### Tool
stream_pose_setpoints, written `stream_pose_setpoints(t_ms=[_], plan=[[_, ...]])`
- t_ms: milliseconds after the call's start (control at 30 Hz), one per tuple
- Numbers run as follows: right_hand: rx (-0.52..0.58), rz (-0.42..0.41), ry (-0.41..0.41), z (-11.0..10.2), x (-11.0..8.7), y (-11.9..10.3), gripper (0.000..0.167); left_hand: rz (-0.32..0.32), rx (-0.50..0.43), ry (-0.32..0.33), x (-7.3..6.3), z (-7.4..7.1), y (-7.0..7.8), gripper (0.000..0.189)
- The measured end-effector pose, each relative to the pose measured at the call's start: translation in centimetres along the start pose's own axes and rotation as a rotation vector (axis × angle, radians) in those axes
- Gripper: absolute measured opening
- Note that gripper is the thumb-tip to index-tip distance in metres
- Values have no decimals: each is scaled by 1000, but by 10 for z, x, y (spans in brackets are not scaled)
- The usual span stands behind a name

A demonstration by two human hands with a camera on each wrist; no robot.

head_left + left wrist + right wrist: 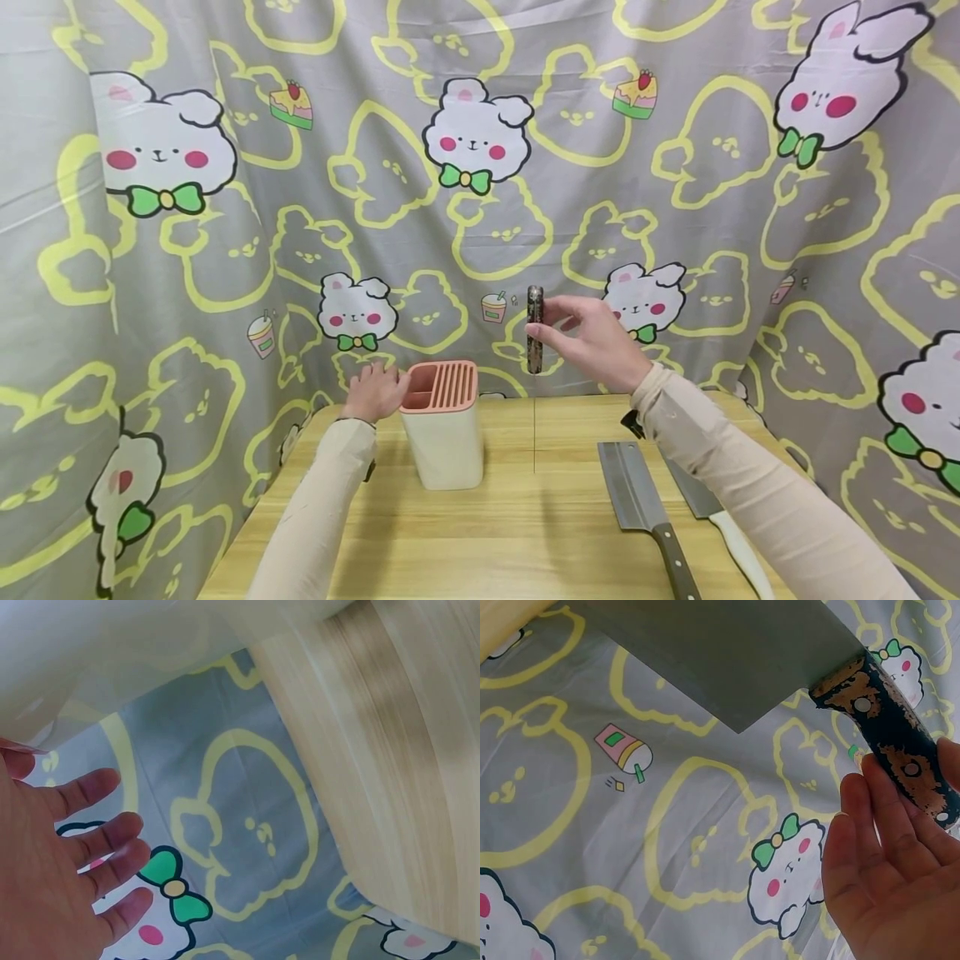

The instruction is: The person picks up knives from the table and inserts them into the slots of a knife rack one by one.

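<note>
My right hand (pixel 596 337) pinches the worn, dark-and-brown handle (pixel 889 724) of a cleaver between thumb and fingers. Held above the table, the cleaver hangs with its broad blade (pixel 727 656) downward; the head view catches that blade edge-on as a thin line. To its left stands a cream knife holder (pixel 444 450) with a pink slotted top (pixel 455 385) and open compartments. My left hand (pixel 372 392) is at the holder's left side, thumb against its rim and fingers (pixel 112 836) loosely spread. The holder's wall (pixel 150 652) crosses the top of the left wrist view.
On the right of the wooden table (pixel 517 542) lies a cleaver (pixel 633 487) with a brown riveted handle. Beside it is another blade with a white handle (pixel 742 554), partly hidden under my right forearm. A patterned grey curtain (pixel 480 242) hangs behind and around the table.
</note>
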State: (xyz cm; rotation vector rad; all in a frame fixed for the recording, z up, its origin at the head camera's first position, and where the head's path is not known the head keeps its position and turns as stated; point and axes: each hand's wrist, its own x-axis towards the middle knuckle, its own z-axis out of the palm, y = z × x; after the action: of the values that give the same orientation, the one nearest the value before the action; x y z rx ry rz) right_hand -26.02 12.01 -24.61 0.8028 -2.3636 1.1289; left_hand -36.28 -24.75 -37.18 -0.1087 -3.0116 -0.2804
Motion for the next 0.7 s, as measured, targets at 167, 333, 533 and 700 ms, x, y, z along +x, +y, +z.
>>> stream_pose_setpoints(t_ms=[167,333,533,700], plan=[[9,-17,5,1,4,-2,19,-1,6,-1,2,1,-1,66],[9,-21,10,2,8,-4,18,2,2,1,0,0,0,67],[7,-34,21,5,13,-8,19,3,-12,8,-1,1,-1,67],[14,-46,28,6,18,-11,17,9,-23,13,-1,1,-2,67]])
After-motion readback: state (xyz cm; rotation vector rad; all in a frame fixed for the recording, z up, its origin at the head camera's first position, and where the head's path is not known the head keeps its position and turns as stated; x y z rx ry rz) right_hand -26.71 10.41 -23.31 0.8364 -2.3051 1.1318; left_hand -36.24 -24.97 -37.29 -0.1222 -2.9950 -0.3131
